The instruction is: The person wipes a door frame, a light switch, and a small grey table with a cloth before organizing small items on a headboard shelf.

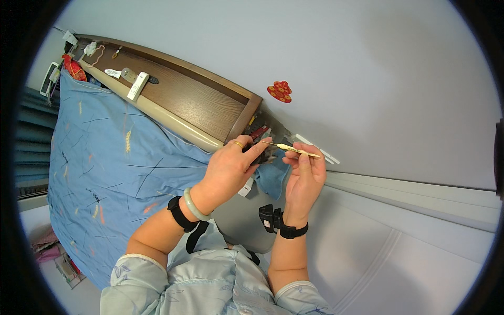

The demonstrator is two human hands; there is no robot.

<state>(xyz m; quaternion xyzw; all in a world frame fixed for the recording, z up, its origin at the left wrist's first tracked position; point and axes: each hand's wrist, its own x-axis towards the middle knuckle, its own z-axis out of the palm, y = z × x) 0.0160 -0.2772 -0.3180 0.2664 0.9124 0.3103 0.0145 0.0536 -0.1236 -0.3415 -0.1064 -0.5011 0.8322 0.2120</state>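
My right hand (306, 176) holds a slim tool with a cream handle (294, 150) and a fine metal shaft between thumb and fingers. The shaft points left, and its tip reaches the outstretched index finger of my left hand (227, 165). The shape of that tip is too small to make out. My left hand's other fingers are curled, with a gold ring on one. Dark material (256, 153) shows just below these fingers; whether they grip it cannot be told. Both hands are raised in front of me, beside the corner of the wooden headboard (239, 126).
A bed with a blue patterned cover (121, 152) lies to the left. On the headboard shelf rests a white power strip (138, 86). Mixed items (260, 128) fill the gap beside the headboard, near a blue cloth (271, 176). White panelling (399, 247) stands to the right.
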